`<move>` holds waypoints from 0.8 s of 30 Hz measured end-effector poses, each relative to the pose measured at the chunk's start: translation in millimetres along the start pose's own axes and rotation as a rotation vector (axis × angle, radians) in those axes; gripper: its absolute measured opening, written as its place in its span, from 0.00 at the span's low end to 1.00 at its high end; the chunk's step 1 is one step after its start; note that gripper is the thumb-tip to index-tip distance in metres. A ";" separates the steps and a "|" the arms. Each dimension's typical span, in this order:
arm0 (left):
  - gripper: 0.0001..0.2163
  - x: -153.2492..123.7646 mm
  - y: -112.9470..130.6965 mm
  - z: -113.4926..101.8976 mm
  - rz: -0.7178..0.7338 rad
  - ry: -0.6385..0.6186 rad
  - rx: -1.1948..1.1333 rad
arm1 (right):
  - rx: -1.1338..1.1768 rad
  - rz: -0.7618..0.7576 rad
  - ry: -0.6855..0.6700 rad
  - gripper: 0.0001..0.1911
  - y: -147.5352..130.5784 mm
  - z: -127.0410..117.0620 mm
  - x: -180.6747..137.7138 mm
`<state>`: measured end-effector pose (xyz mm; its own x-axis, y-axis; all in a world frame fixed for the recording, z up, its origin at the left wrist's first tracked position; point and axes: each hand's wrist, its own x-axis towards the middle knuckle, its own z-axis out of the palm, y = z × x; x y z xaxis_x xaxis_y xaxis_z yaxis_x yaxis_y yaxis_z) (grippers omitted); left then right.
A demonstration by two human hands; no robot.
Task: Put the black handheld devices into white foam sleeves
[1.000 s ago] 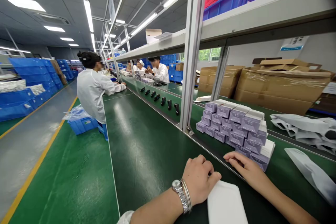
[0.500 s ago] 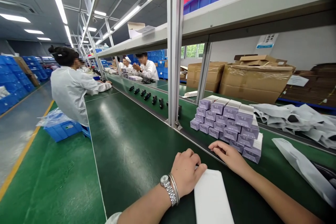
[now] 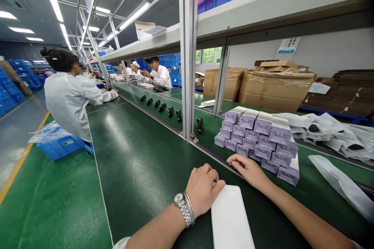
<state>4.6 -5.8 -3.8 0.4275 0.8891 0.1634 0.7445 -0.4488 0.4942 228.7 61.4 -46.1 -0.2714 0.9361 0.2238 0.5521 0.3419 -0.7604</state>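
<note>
My left hand (image 3: 203, 188), with a watch and bangles at the wrist, curls over the far end of a long flat white packet (image 3: 230, 216). Its thumb presses on the packet's corner, and the fingertips are partly hidden. My right hand (image 3: 247, 169) holds nothing; its fingers reach loosely to the left, close together, over the metal strip along the green surface. Just beyond it stands a stepped stack of small purple and white boxes (image 3: 264, 142). Between the right hand and the packet there is a small gap.
An upright metal post (image 3: 188, 54) rises beside the strip and supports a shelf (image 3: 280, 11). Several black devices (image 3: 171, 111) stand in a row on the green belt. White pouches (image 3: 330, 132) lie at right. A co-worker in a white coat (image 3: 70, 97) sits at left, near a blue crate (image 3: 62, 146).
My view has turned slightly right. The purple boxes and black devices have shifted rightward relative to the post, and one device now shows beside it. Both hands keep nearly the same pose.
</note>
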 end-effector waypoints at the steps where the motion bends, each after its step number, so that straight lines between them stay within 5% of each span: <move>1: 0.11 0.0 -0.4 0.4 0.002 0.000 -0.001 | -0.003 0.001 -0.001 0.13 -0.5 0.2 0.0; 24: 0.11 1.6 -4.6 4.5 0.038 -0.016 0.019 | -0.015 0.003 -0.012 0.12 6.6 2.5 1.9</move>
<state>4.2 -2.7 -9.6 0.4643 0.8697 0.1678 0.7367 -0.4843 0.4719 229.8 65.2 -52.2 -0.2794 0.9360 0.2140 0.5650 0.3404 -0.7516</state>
